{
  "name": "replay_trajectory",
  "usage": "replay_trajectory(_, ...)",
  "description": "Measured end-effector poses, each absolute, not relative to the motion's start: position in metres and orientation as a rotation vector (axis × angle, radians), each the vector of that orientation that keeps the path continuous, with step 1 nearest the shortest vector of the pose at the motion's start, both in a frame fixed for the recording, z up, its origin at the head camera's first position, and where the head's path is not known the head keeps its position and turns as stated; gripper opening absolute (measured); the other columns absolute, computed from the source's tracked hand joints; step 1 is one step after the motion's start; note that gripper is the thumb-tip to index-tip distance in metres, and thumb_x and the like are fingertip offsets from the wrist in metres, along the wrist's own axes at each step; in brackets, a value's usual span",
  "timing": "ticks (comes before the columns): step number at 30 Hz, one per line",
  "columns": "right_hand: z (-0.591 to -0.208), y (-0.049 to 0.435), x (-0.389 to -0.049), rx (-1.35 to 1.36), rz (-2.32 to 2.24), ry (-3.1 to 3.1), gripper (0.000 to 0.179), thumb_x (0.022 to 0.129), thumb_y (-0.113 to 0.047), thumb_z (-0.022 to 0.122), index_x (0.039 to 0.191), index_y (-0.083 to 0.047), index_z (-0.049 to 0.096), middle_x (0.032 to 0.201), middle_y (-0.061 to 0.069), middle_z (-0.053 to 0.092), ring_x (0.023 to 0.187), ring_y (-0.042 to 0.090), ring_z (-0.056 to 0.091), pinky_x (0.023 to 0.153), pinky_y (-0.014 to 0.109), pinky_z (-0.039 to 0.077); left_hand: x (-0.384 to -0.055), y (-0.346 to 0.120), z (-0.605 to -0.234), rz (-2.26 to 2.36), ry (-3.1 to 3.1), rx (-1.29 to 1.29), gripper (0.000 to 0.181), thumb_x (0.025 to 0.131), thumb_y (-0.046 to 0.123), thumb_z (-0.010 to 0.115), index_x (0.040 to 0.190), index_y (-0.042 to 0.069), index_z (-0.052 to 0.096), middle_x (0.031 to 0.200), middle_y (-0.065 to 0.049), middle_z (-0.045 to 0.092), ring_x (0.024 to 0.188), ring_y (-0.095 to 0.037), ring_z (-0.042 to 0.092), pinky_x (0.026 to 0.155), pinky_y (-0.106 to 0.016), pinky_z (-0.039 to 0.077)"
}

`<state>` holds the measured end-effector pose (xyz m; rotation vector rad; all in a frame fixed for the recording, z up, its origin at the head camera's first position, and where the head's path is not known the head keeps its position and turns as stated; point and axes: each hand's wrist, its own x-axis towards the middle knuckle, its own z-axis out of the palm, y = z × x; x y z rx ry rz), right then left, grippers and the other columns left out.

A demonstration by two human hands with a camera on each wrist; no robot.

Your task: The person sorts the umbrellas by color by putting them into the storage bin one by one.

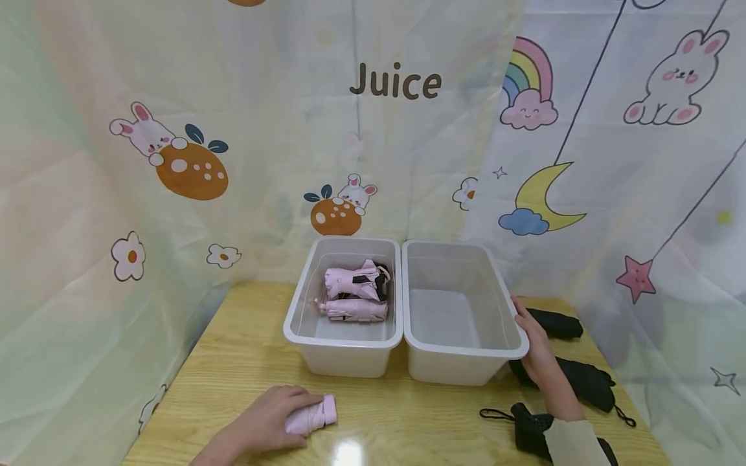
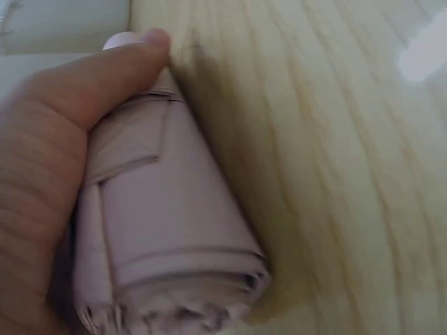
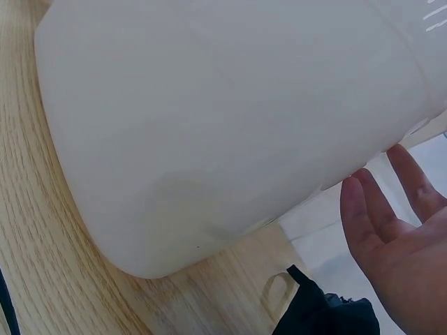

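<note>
On the near part of the table my left hand (image 1: 269,417) grips a pink folded umbrella (image 1: 311,416), its squared end pointing right. In the left wrist view the thumb lies along the rolled pink cloth of this umbrella (image 2: 167,202). My right hand (image 1: 539,353) touches the outer right side of the right white bin (image 1: 463,366); its extended fingertips meet the wall under the rim in the right wrist view. Nothing lies inside that bin. Beside it, the left white bin (image 1: 344,359) contains two pink folded umbrellas (image 1: 355,310), one behind the other.
Three black folded umbrellas lie right of the bins: one at the back (image 1: 556,323), another in the middle (image 1: 585,383), and a third in front (image 1: 527,430), partly hidden by the right forearm. A printed curtain (image 1: 280,129) hangs behind and around the wooden table (image 1: 233,343).
</note>
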<state>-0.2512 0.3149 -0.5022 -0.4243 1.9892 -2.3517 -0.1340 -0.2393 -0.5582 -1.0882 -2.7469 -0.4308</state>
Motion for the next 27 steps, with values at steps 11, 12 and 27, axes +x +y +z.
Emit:
replay_trajectory(11, -0.494, 0.311, -0.256, -0.493, -2.428, 1.908, 0.051, 0.108, -0.016, 0.03, 0.157, -0.021, 0.017, 0.148, -0.008, 0.036, 0.119, 0.012, 0.05, 0.089, 0.025, 0.048, -0.139, -0.256, -0.55, -0.576, -2.79, -1.013, 0.057, 0.077, 0.033, 0.082, 0.13, 0.032, 0.061, 0.112, 0.014, 0.059, 0.098, -0.008, 0.054, 0.075, -0.033, 0.049)
replay_trajectory(12, -0.494, 0.311, -0.256, -0.498, -2.432, 1.903, 0.051, 0.108, -0.016, 0.029, 0.157, -0.021, 0.017, 0.148, -0.008, 0.036, 0.12, 0.012, 0.049, 0.089, 0.025, 0.048, -0.14, -0.256, -0.549, -0.595, -2.787, -1.02, 0.057, 0.076, 0.032, 0.083, 0.129, 0.032, 0.061, 0.112, 0.015, 0.058, 0.097, -0.007, 0.054, 0.074, -0.032, 0.049)
replay_trajectory(27, -0.501, 0.315, -0.249, -0.413, -2.361, 1.926, 0.052, 0.108, -0.021, 0.031, 0.157, -0.029, 0.016, 0.152, -0.012, 0.029, 0.123, 0.008, 0.048, 0.089, 0.026, 0.049, -0.129, -0.251, -0.445, -0.829, -2.694, -1.299, 0.059, 0.074, 0.02, 0.085, 0.126, 0.034, 0.061, 0.115, 0.018, 0.059, 0.094, -0.003, 0.055, 0.073, -0.025, 0.048)
